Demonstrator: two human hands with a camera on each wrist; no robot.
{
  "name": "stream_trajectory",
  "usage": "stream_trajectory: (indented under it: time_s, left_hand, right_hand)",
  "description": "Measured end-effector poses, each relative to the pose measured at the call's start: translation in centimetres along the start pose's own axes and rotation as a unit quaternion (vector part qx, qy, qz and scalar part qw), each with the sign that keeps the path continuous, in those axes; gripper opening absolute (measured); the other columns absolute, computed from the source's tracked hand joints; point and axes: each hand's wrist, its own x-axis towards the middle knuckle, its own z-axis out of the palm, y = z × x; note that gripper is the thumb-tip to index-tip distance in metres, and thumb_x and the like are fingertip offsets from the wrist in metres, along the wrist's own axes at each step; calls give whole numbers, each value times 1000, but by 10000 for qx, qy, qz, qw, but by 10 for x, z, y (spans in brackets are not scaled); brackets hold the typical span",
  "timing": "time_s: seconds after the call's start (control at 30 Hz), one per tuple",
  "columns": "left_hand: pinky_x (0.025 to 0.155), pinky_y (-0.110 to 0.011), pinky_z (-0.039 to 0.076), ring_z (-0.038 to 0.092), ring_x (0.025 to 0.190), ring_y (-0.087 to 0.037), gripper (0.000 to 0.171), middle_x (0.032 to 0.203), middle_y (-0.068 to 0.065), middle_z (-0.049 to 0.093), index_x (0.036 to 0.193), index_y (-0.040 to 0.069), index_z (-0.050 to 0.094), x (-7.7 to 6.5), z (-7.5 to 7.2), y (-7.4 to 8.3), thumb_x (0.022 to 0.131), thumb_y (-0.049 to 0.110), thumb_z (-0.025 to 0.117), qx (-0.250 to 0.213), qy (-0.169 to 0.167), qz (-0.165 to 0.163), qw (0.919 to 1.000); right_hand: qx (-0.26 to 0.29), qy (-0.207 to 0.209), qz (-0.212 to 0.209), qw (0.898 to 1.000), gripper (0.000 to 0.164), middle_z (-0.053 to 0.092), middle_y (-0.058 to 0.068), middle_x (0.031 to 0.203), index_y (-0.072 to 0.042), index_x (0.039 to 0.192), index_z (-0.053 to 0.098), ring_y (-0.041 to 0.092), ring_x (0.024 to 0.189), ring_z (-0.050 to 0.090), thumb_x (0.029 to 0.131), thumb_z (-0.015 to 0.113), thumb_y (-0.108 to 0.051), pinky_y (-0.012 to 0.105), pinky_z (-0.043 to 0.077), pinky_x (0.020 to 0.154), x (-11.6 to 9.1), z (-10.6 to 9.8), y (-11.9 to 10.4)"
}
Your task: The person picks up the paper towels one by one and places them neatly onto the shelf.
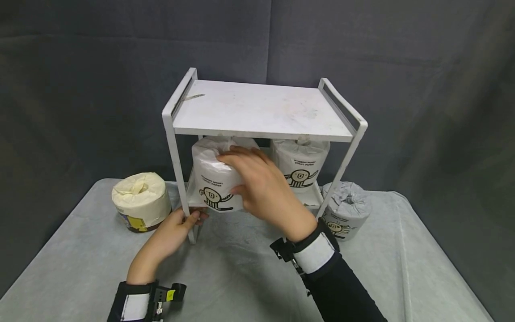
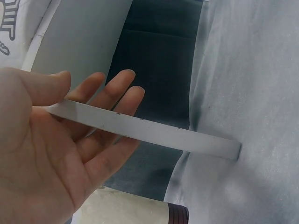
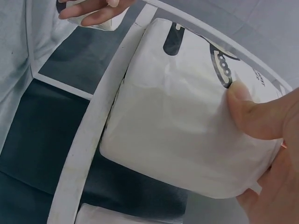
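In the head view my right hand (image 1: 261, 183) holds a wrapped toilet paper roll (image 1: 213, 174) at the left of the white rack's lower shelf. Its fingers lie over the top and its thumb presses the printed side. The roll's front bottom edge reaches in front of the shelf edge; the right wrist view shows the wrapped roll (image 3: 173, 126) tilted. My left hand (image 1: 181, 228) is at the rack's front left leg (image 2: 154, 130), thumb on one side and loosely bent fingers behind it. A second white toilet paper roll (image 1: 301, 161) stands on the lower shelf's right side.
The white rack (image 1: 261, 107) has a raised rail at each end of its top shelf. A cream wrapped roll (image 1: 141, 199) stands left of it, and another white roll (image 1: 346, 210) stands behind its right leg. Grey cloth (image 1: 434, 268) covers the table.
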Motion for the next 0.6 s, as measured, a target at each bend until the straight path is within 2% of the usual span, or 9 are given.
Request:
stream_trajectory:
  time_s: [0.23,0.6]
  left_hand:
    - [94,-52,48,62,109,-35,34,120,-20,64,127,-8,56,0,1,0,108,15,40,4,-33,-65,10000]
    - [94,-53,47,62,109,-35,34,119,-20,65,127,-9,56,0,1,1,108,14,40,60,-5,-59,10000]
  right_hand:
    - [-24,-207,268,9994,71,60,7,135,-9,137,53,22,135,44,74,83,1,34,20,118,4,2,3]
    - [199,-328,338,9987,70,55,10,141,-7,141,49,25,139,39,78,80,2,34,14,120,8,3,7]
